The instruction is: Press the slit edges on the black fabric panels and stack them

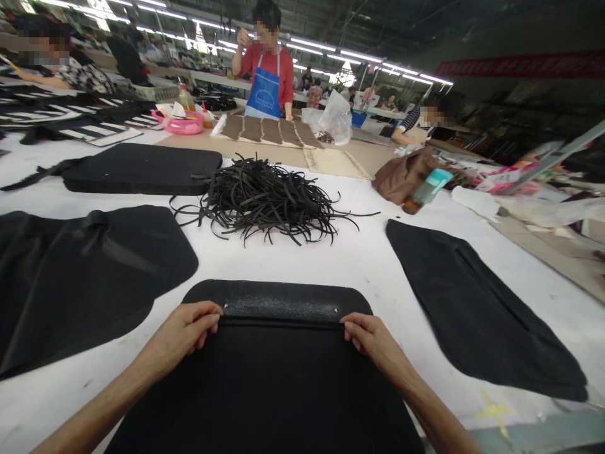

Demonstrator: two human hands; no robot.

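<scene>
Pinched with the left hand [189, 329], fingers curled tight, the top edge of a black fabric sheet [274, 384] at lower centre of the frame. Pinched the same edge likewise with the right hand [373, 337]. Held that edge across a black backing panel [278, 297] on the white table [359, 258]. Saw, just above centre, a heap of black strips [265, 198].

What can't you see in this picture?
Head view:
- Panel: near end cut off by the bottom edge.
- Left hand and right hand: undersides hidden by their own backs.
- Bottle: label blurred.
- Basin: contents too small.
</scene>
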